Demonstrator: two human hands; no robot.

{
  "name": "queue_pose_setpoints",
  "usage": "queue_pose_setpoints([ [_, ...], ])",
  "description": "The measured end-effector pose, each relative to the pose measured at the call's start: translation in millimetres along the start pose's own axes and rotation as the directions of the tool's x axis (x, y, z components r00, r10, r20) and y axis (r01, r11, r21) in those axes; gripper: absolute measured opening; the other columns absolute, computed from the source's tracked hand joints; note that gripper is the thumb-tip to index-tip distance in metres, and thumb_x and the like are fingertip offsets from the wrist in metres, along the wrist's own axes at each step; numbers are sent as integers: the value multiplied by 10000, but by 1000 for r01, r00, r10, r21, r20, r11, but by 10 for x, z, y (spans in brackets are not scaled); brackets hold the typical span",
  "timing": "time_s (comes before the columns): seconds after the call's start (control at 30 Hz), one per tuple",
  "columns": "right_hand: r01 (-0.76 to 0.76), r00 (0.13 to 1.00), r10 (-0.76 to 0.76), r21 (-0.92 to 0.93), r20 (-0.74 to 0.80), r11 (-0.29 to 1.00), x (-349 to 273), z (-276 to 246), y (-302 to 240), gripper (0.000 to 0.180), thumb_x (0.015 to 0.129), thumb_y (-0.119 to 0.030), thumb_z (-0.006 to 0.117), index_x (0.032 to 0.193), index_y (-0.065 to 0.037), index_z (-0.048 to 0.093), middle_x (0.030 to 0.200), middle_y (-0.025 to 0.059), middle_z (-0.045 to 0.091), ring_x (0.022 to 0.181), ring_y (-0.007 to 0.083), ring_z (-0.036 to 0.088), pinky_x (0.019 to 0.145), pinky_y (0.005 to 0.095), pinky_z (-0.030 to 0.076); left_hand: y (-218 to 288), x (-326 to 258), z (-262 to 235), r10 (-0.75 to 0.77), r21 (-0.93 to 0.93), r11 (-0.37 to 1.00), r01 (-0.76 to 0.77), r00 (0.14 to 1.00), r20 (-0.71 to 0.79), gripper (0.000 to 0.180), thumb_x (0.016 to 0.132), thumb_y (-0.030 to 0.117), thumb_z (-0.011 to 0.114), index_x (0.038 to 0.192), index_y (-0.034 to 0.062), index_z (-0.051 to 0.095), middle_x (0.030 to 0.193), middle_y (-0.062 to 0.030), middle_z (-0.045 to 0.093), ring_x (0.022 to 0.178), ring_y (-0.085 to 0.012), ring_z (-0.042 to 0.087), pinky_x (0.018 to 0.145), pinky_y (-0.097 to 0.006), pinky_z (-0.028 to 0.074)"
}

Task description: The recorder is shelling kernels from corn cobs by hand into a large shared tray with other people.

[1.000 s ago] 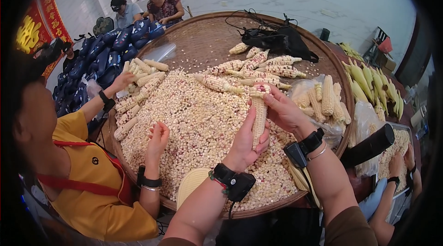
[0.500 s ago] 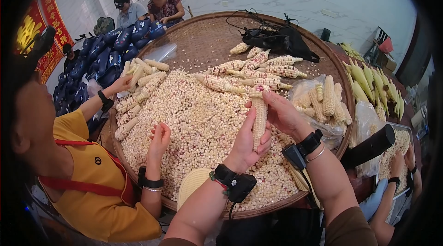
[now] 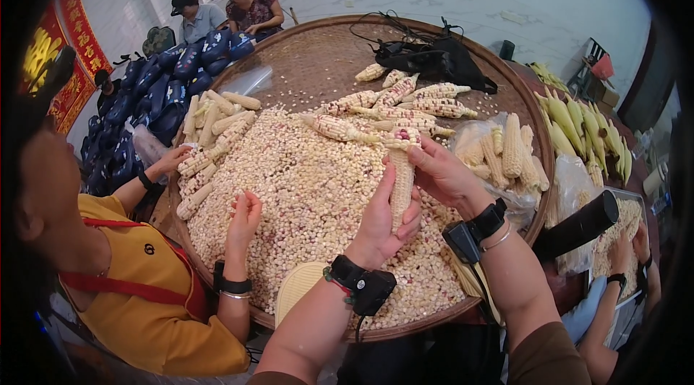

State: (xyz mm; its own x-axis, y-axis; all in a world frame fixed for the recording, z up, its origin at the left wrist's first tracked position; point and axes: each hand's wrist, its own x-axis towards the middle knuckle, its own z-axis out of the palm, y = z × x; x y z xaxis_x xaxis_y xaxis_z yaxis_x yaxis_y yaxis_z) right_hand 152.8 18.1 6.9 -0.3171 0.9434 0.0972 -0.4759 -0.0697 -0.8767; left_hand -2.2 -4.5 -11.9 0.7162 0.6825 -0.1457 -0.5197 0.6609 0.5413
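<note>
A mostly stripped corn cob (image 3: 400, 193) stands upright between my hands, with some pale and dark red kernels left at its top end. My left hand (image 3: 379, 224) is wrapped round its lower part. The fingers of my right hand (image 3: 447, 177) close on the upper end, the thumb by the red kernels. Below both hands spreads a deep heap of loose kernels (image 3: 303, 175) in a wide round woven tray (image 3: 318, 49). Just beyond my hands lie several speckled corn ears (image 3: 390, 107) with kernels on.
Stripped cobs (image 3: 513, 150) fill a plastic bag at right; others (image 3: 217, 121) lie at left, beside a co-worker in yellow (image 3: 137, 262). A black bag (image 3: 437, 63) sits at the tray's far side. A black cylinder (image 3: 582, 224) and husked corn (image 3: 589, 128) stand right of it.
The co-worker's far hand has come down from the top of the cob pile to its lower left edge. My hands have shifted slightly left, still holding the corn cob.
</note>
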Motion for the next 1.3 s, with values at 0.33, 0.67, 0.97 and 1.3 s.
queue_pose_setpoints([
  [0.33, -15, 1000, 16, -91, 15, 996, -43, 89, -91, 405, 931, -187, 636, 1269, -55, 453, 982, 31, 596, 682, 82, 571, 537, 212, 483, 24, 18, -20, -14, -54, 998, 19, 997, 80, 598, 974, 616, 296, 859, 97, 570, 472, -8, 411, 311, -123, 323, 325, -248, 268],
  [0.67, -65, 994, 66, 22, -88, 998, -10, 95, -77, 442, 977, -350, 551, 1274, -34, 468, 1061, 98, 631, 889, 145, 610, 727, 300, 523, -24, 40, 45, 69, 232, 972, -34, 987, -143, 581, 974, 610, 315, 851, 92, 548, 484, -15, 426, 324, -122, 342, 333, -242, 267],
  [0.97, -29, 998, 25, -80, -50, 996, 36, -21, 2, 408, 983, -300, 548, 1265, -12, 479, 1134, 128, 628, 1019, 179, 599, 897, 332, 490, 0, 36, 2, 17, 151, 989, -6, 997, -77, 575, 979, 601, 315, 850, 90, 546, 487, -16, 432, 328, -120, 358, 332, -245, 280],
  [1.3, 60, 997, -66, -137, -38, 989, 6, 27, 11, 375, 927, -209, 646, 1214, -26, 490, 1004, 28, 608, 759, 78, 585, 549, 207, 493, 16, 28, -2, -7, 82, 997, 12, 999, -54, 595, 975, 614, 300, 830, 105, 571, 481, -12, 429, 320, -124, 349, 317, -240, 269],
])
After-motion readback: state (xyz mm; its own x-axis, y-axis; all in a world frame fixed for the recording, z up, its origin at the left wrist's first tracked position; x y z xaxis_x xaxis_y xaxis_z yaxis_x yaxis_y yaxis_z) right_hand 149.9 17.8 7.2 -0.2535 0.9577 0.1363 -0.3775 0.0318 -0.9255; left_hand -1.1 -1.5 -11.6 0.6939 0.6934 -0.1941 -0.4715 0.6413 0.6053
